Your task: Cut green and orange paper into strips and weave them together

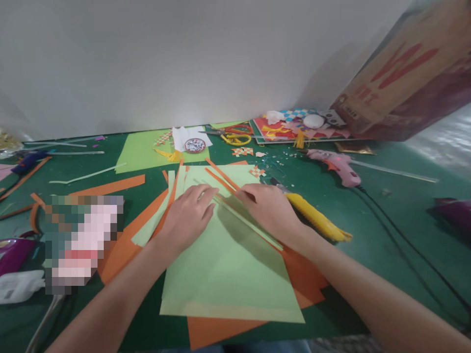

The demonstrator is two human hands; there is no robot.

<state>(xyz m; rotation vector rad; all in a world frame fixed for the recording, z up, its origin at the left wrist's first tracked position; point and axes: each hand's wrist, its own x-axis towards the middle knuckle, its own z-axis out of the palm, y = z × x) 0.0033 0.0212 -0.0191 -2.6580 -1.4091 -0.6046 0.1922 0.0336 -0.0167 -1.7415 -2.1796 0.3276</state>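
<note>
My left hand (189, 213) bends over a pale green paper sheet (224, 284); its fingertips close at the upper end of a narrow green paper strip (253, 225). That strip slants down to the right, passing beneath my right hand (270, 208). The curled fingers of my right hand pinch the lower ends of orange paper strips (222, 177), which point up and left. More green strips (154, 220) lie beside my left wrist. Orange paper (305, 279) shows under the green sheet. My right fingers partly hide where the strips meet.
A yellow-handled craft knife (316, 215) lies right of my hand, with a pink glue gun (338, 166) and its cord beyond. Scissors (235, 138), a yellow tassel (169, 155) and woven paper bits lie behind. At left are a white bottle (20, 287) and a pixelated object (84, 240).
</note>
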